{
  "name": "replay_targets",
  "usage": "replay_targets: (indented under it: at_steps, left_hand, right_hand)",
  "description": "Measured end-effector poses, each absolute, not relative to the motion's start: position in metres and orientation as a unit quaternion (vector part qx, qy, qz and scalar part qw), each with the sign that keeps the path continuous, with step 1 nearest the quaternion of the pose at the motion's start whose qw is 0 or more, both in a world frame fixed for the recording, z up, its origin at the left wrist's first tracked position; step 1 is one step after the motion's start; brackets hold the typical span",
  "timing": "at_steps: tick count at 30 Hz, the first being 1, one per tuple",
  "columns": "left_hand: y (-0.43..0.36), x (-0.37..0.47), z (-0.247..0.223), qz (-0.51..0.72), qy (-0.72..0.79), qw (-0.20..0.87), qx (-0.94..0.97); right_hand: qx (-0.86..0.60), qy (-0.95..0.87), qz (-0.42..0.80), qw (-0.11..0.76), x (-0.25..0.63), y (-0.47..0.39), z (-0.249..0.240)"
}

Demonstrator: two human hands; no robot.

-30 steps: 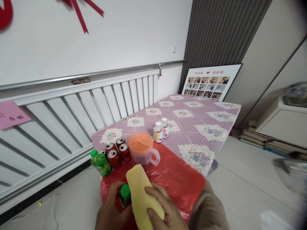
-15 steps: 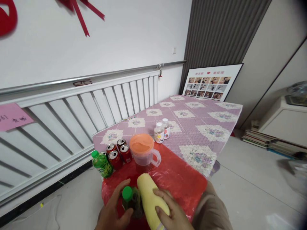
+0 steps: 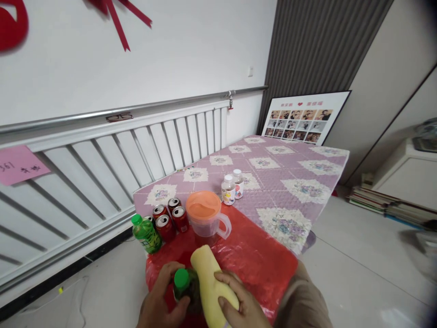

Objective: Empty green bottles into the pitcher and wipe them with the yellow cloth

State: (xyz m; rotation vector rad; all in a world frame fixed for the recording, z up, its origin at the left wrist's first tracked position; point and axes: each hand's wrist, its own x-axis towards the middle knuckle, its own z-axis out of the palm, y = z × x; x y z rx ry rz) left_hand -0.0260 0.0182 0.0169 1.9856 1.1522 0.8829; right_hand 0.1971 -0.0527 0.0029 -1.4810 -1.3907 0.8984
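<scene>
At the near edge of a red plastic sheet (image 3: 259, 259), my left hand (image 3: 162, 296) curls round a dark bottle with a green cap (image 3: 182, 279), thumb and fingers against its sides. My right hand (image 3: 241, 300) grips a rolled yellow towel (image 3: 210, 282), its fingers pressed into the cloth. The towel leans against the bottle's right side and hides part of it. Just beyond stands a clear plastic pitcher (image 3: 205, 230) with an orange lid (image 3: 203, 205), handle to the right.
Left of the pitcher stand several red drink cans (image 3: 165, 228) and a green bottle (image 3: 146, 234). Two small white-capped bottles (image 3: 228, 191) are behind it. A purple flowered cloth (image 3: 266, 191) covers the table. A white radiator (image 3: 143, 155) runs along the wall.
My left fingers have drawn in closer round the green-capped bottle. The yellow towel has shifted slightly left with my right hand. The view has moved a little.
</scene>
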Motion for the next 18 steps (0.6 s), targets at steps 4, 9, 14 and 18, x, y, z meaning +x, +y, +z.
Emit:
replay_targets:
  at_steps: [4,9,14,18]
  left_hand:
    - [0.021,-0.032,0.018,0.313,0.399,0.355,0.786]
    - [0.018,-0.031,0.015,0.304,0.427,0.381,0.762]
    - [0.008,-0.023,0.007,0.361,0.495,0.354,0.707]
    - [0.004,-0.016,0.009,0.358,0.525,0.332,0.697]
  right_hand:
    - [-0.620,-0.552,0.375,0.412,0.201,-0.058,-0.018]
    - [-0.622,-0.509,0.391,0.450,0.207,-0.060,-0.009]
    - [-0.546,-0.441,0.479,0.528,0.205,-0.062,0.022]
    - [-0.485,-0.444,0.547,0.518,0.196,-0.061,0.039]
